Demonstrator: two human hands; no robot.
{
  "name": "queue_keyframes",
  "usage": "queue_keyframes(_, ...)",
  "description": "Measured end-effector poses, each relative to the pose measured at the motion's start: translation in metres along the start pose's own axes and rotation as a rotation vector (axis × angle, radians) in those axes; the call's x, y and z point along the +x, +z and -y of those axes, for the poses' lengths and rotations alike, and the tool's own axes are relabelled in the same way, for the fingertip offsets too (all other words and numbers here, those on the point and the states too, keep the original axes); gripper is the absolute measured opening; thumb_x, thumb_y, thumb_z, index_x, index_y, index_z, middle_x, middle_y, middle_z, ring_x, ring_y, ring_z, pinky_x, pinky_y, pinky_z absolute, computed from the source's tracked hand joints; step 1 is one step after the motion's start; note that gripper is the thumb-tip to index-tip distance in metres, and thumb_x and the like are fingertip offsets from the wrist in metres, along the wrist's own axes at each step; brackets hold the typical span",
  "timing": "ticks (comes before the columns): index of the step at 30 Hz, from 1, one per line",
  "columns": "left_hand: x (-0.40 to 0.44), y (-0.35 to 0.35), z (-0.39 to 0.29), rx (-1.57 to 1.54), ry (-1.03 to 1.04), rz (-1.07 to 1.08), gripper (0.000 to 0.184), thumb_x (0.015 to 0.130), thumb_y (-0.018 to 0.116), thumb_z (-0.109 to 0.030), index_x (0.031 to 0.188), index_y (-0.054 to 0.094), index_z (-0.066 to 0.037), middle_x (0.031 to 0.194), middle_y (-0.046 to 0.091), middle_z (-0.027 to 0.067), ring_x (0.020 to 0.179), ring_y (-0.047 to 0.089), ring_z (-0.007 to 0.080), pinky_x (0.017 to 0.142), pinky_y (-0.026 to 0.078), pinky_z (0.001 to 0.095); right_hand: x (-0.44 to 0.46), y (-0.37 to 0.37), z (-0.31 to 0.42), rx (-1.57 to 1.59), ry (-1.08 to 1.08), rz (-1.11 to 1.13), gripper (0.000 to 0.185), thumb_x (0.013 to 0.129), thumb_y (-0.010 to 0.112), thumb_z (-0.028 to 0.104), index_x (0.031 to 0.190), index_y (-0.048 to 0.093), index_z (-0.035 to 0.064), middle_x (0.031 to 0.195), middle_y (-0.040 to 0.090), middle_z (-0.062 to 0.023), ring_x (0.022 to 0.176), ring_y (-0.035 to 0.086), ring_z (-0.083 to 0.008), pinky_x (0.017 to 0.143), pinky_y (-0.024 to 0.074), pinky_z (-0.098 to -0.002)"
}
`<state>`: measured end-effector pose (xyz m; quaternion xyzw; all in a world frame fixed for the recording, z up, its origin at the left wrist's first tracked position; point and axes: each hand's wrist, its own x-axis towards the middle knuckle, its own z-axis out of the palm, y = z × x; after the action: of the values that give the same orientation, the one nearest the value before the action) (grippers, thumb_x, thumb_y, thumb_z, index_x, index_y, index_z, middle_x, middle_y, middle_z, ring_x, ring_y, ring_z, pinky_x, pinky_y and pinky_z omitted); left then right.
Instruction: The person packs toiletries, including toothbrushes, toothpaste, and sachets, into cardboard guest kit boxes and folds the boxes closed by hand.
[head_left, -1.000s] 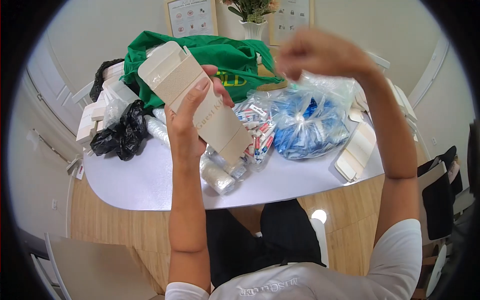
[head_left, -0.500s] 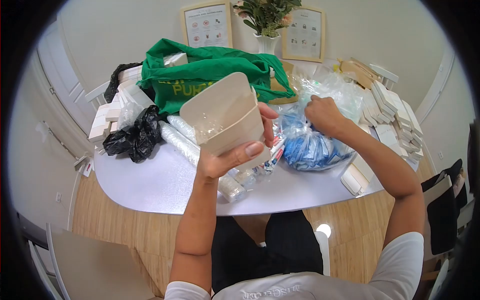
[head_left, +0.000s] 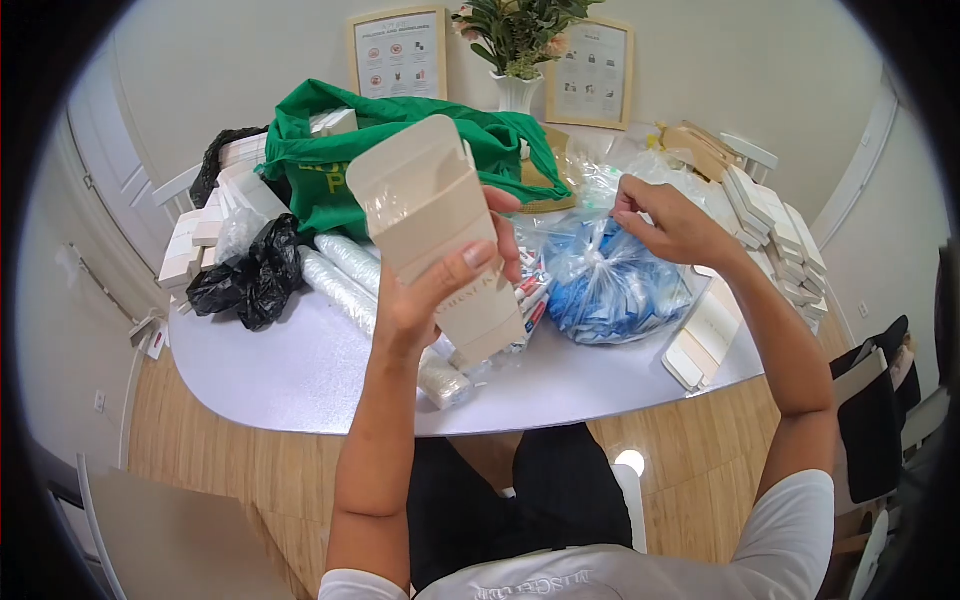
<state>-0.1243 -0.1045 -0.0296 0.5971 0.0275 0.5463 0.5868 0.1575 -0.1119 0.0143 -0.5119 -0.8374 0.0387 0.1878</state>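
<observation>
Your left hand has turned the carton since half a second ago; lettering now shows. You grip it, thumb across the face, in front of the green bag. Right hand bunched by the blue-filled bag; can't tell if holding anything.

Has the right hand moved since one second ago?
Yes: against the right framed sign, the right hand moved lower in the view, nearer the knotted plastic bag.
</observation>
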Motion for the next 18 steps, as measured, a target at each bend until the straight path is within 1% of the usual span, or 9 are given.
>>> queue_keyframes(2, 0.001, 0.000, 0.002, -0.017, -0.012, -0.031, 0.046, 0.075, 0.066, -0.022, 0.111, 0.054, 0.004, 0.080, 0.059, 0.0089, 0.071, 0.062, 0.0159, 0.064, 0.051, 0.0276, -0.001, 0.005, 0.001, 0.125, 0.027, -0.069, 0.011, 0.091, 0.049, 0.009, 0.084, 0.045, 0.0019, 0.076, 0.062, -0.0119, 0.072, 0.059, -0.0202, 0.067, 0.0448, -0.0313)
queue_keyframes(5, 0.002, -0.001, 0.001, -0.010, -0.044, -0.064, 0.051, 0.074, 0.061, -0.025, 0.112, 0.050, 0.006, 0.078, 0.056, 0.0110, 0.068, 0.061, 0.0210, 0.061, 0.051, 0.0326, 0.002, 0.002, -0.001, 0.310, 0.115, -0.271, 0.012, 0.086, 0.054, 0.011, 0.082, 0.052, -0.0007, 0.070, 0.062, -0.0130, 0.074, 0.065, -0.0280, 0.065, 0.0474, -0.0331)
queue_keyframes(7, 0.003, -0.001, 0.002, 0.008, -0.053, -0.065, 0.050, 0.075, 0.061, -0.025, 0.113, 0.050, 0.006, 0.078, 0.056, 0.0109, 0.068, 0.061, 0.0211, 0.062, 0.051, 0.0324, 0.001, -0.003, -0.007, 0.085, -0.022, 0.042, 0.013, 0.085, 0.061, 0.014, 0.083, 0.061, 0.0009, 0.079, 0.066, -0.0099, 0.068, 0.062, -0.0218, 0.068, 0.0481, -0.0325)
queue_keyframes(8, 0.002, 0.000, 0.002, 0.007, -0.055, -0.062, 0.050, 0.075, 0.061, -0.025, 0.113, 0.050, 0.006, 0.078, 0.056, 0.0109, 0.068, 0.061, 0.0211, 0.062, 0.051, 0.0324, 0.000, -0.001, -0.008, 0.086, -0.018, 0.041, 0.013, 0.085, 0.061, 0.014, 0.083, 0.061, 0.0009, 0.079, 0.066, -0.0099, 0.068, 0.062, -0.0218, 0.068, 0.0481, -0.0325)
queue_keyframes(10, 0.002, 0.000, 0.003, -0.052, -0.055, -0.061, 0.045, 0.075, 0.066, -0.023, 0.110, 0.054, 0.002, 0.080, 0.059, 0.0082, 0.070, 0.062, 0.0153, 0.062, 0.051, 0.0269, 0.002, 0.009, -0.012, -0.223, 0.048, 0.247, 0.015, 0.081, 0.065, 0.019, 0.082, 0.067, 0.0040, 0.087, 0.068, -0.0108, 0.076, 0.064, -0.0271, 0.071, 0.0491, -0.0371)
queue_keyframes(12, 0.002, 0.001, 0.002, -0.046, -0.053, -0.061, 0.045, 0.075, 0.066, -0.023, 0.110, 0.054, 0.002, 0.080, 0.059, 0.0080, 0.070, 0.062, 0.0153, 0.062, 0.051, 0.0268, 0.000, 0.026, -0.019, -0.371, -0.054, 0.168, 0.020, 0.078, 0.068, 0.023, 0.087, 0.068, 0.0051, 0.089, 0.067, -0.0125, 0.083, 0.063, -0.0318, 0.073, 0.0485, -0.0418)
queue_keyframes(14, 0.002, 0.001, 0.003, -0.038, -0.049, -0.061, 0.045, 0.075, 0.066, -0.023, 0.110, 0.055, 0.002, 0.081, 0.059, 0.0079, 0.070, 0.062, 0.0152, 0.062, 0.051, 0.0268, 0.007, 0.037, -0.008, -0.574, 0.157, 0.233, 0.020, 0.072, 0.071, 0.022, 0.084, 0.067, 0.0060, 0.085, 0.065, -0.0119, 0.085, 0.062, -0.0322, 0.074, 0.0482, -0.0430)
queue_keyframes(15, 0.002, 0.001, 0.004, 0.000, -0.055, -0.072, 0.047, 0.075, 0.064, -0.024, 0.111, 0.053, 0.003, 0.080, 0.058, 0.0097, 0.069, 0.062, 0.0178, 0.062, 0.051, 0.0292, 0.007, 0.042, -0.013, -0.571, 0.157, 0.231, 0.020, 0.072, 0.071, 0.022, 0.084, 0.067, 0.0060, 0.085, 0.065, -0.0119, 0.085, 0.062, -0.0322, 0.074, 0.0482, -0.0430)
queue_keyframes(18, 0.002, 0.000, 0.005, 0.051, -0.072, -0.071, 0.050, 0.075, 0.061, -0.025, 0.113, 0.051, 0.005, 0.080, 0.057, 0.0120, 0.068, 0.062, 0.0203, 0.060, 0.052, 0.0312, 0.013, 0.047, -0.022, -0.586, -0.024, 0.095, 0.020, 0.066, 0.073, 0.019, 0.078, 0.062, 0.0067, 0.077, 0.063, -0.0111, 0.079, 0.061, -0.0320, 0.069, 0.0477, -0.0424)
